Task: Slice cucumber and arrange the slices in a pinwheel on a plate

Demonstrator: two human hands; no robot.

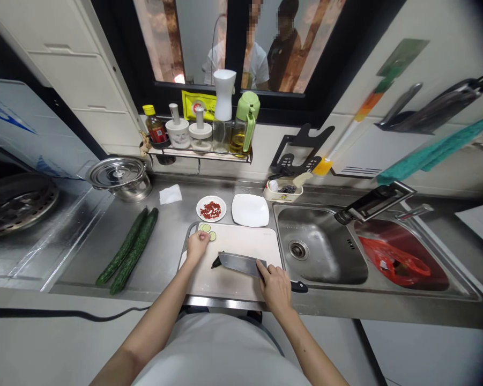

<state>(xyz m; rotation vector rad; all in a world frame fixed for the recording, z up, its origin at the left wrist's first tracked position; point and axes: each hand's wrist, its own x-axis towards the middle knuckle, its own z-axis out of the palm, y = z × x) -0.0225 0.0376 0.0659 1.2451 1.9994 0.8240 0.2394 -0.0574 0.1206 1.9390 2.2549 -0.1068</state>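
On the white cutting board point(241, 241), my left hand point(198, 246) is at the upper left, fingers pinched at the edge of a cucumber slice point(212, 236). Beside it lie more thin cucumber slices point(205, 228). My right hand point(275, 288) is closed around a kitchen knife point(241, 263), its index finger along the broad blade and the black handle end showing past the palm. The blade points left over the board. A dark green cucumber end point(216, 261) lies at the blade's tip, partly hidden by it.
Two whole cucumbers point(133, 249) lie left of the board. Behind it are a small plate of red dried pieces point(211, 209) and a white square plate point(250, 210). A lidded steel pot point(123, 179) stands back left; the sink point(321, 246) is right. A seasoning shelf point(201, 154) hangs ahead.
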